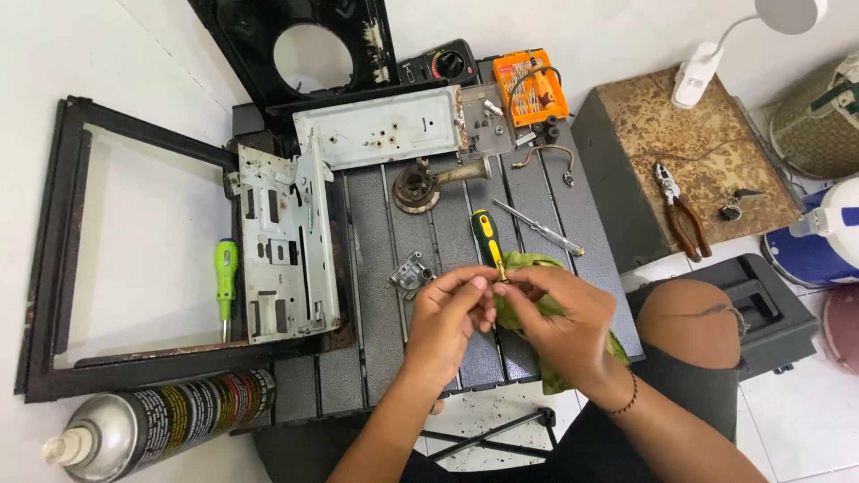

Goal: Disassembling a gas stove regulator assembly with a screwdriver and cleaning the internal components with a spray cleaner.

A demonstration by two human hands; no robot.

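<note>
My left hand [445,315] and my right hand [560,320] meet over the front of a dark ribbed work table [376,233]. Between the fingertips of both hands is a small brass part [501,275]. My right hand also holds a green rag [528,309] bunched under its palm. Just beyond the fingertips lies a yellow and black screwdriver [486,234]. A small grey metal valve piece [411,274] sits on the table left of my left hand.
A burner with its tube [422,183], a slim silver tester screwdriver [539,227], grey metal panels [284,241], an orange bit set [530,87] and a bent copper pipe [546,154] lie farther back. A green screwdriver [225,273], black frame [63,250] and spray can [152,422] are at left; pliers [682,213] on a rusty box at right.
</note>
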